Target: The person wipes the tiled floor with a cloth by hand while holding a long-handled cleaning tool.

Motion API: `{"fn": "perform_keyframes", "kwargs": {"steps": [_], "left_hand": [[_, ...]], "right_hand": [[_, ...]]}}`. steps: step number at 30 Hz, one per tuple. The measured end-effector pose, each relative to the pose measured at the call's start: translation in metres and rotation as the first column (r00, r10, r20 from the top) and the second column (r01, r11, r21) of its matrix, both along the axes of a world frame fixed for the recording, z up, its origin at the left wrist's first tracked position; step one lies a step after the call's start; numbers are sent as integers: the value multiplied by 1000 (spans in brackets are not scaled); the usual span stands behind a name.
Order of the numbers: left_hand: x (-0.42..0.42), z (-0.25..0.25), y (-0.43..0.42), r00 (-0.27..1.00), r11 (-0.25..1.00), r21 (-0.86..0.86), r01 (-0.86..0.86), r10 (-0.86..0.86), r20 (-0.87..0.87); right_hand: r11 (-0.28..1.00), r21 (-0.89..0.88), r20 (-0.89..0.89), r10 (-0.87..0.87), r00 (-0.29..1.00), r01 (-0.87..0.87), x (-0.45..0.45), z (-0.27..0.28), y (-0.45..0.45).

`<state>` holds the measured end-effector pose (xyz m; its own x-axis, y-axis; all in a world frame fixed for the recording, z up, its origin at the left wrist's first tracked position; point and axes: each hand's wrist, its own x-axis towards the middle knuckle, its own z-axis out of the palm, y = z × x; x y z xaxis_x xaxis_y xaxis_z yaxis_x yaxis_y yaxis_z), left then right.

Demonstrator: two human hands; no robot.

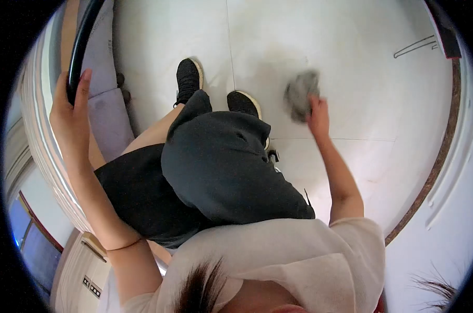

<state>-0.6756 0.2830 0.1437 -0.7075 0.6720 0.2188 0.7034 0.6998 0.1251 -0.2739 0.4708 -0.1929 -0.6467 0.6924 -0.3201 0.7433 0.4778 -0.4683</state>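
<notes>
At the upper left, my left hand (71,112) is closed around a black curved bar (81,44), which runs up out of view. To the right of my legs, my right hand (319,113) pinches the edge of a grey, fuzzy-looking cloth (301,95). The cloth is bunched and slightly blurred, over the pale floor (351,62). Whether it touches the floor I cannot tell.
A grey-lilac padded seat (108,117) stands along the left, beside striped fabric (43,109). My black shoes (188,78) are on the floor. A thin metal bracket (414,47) juts in at the upper right, and a brown edge strip (448,141) curves down the right side.
</notes>
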Motion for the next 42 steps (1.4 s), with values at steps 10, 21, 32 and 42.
{"fn": "perform_keyframes", "kwargs": {"steps": [10,21,32,42], "left_hand": [[-5,-6,4,999,994,-105,-32,36,36],[-7,6,-5,978,982,-81,-172,180,103],[-20,1,-7,950,971,-47,-235,240,200],[-15,3,-3,930,966,60,-250,222,294]], "right_hand": [[897,144,52,416,908,-419,29,-46,-76],[936,318,-349,-33,937,152,-215,-47,120],[843,20,140,529,837,-537,22,-37,-92],[884,434,-152,260,954,-171,-262,-90,85]]}}
